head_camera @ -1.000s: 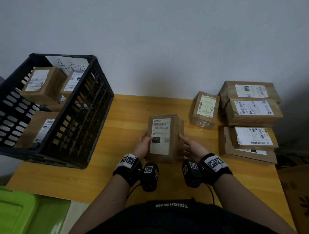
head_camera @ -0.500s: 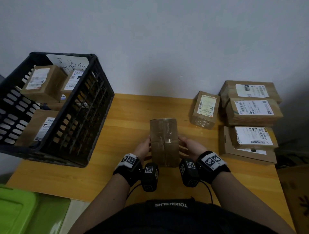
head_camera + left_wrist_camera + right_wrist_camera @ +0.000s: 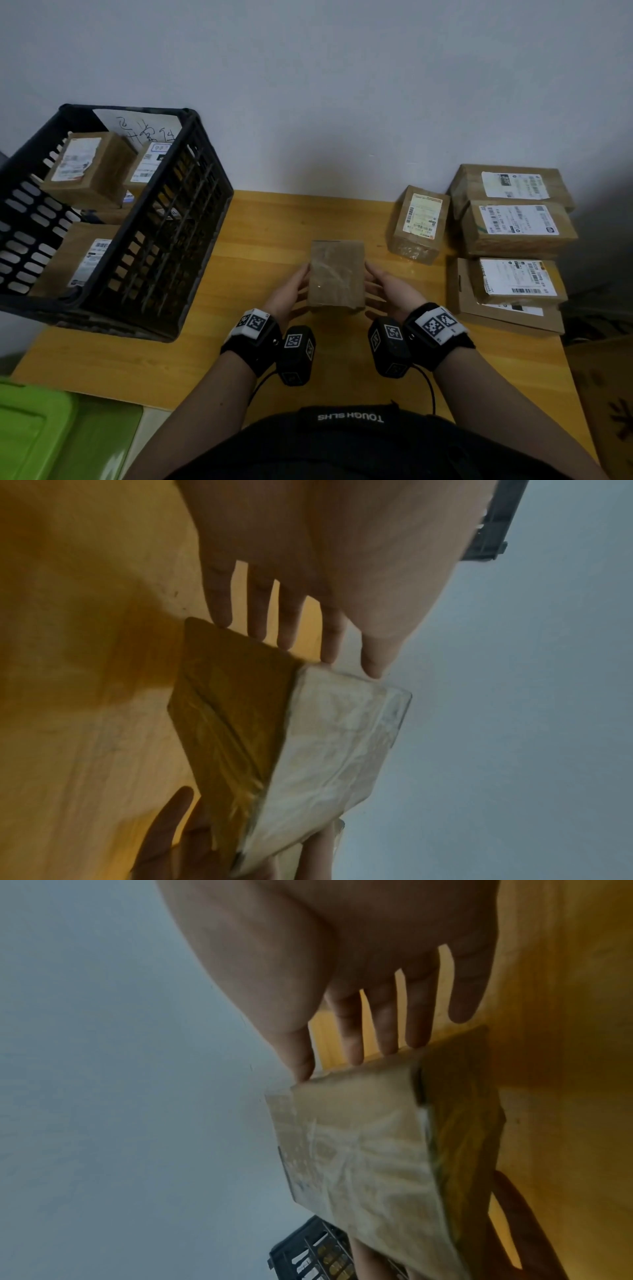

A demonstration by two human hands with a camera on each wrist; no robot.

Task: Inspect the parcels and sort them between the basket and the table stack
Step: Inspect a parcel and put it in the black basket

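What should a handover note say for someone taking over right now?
Left hand and right hand: straight fingers press opposite sides of the held parcel, above the table; no label faces up.
Basket, left: at least three parcels inside.
Table stack, right: several labelled parcels; one single parcel beside it.
Done: those already sorted.
Left: finish inspecting the held parcel and place it; whether the single parcel is sorted is unclear.
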